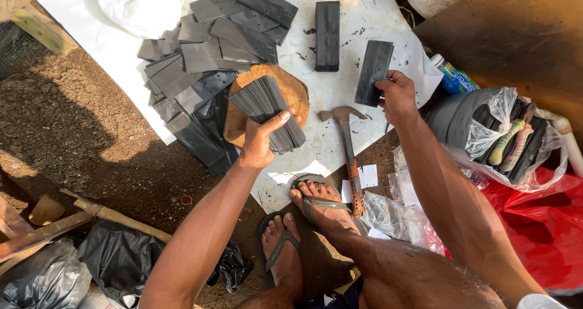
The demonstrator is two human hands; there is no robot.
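My left hand [260, 140] grips a thick fanned stack of flat black plastic bags [267, 109], held over a round wooden block [296, 89]. My right hand [397, 96] holds the lower end of a smaller black bag bundle [373, 71] lying on the white sheet [340, 17]. Another black bundle [327, 35] lies on the sheet just beyond. A claw hammer [348, 152] with an orange-banded handle lies between my hands, its handle end by my right foot.
Many loose black bags [206, 54] are spread on the sheet at the left. At the right lie a clear bag holding black bags and tools [510, 139], a red plastic bag [540, 230] and a bottle [454, 78]. Dirt ground, sticks and dark bags [115, 257] are at lower left.
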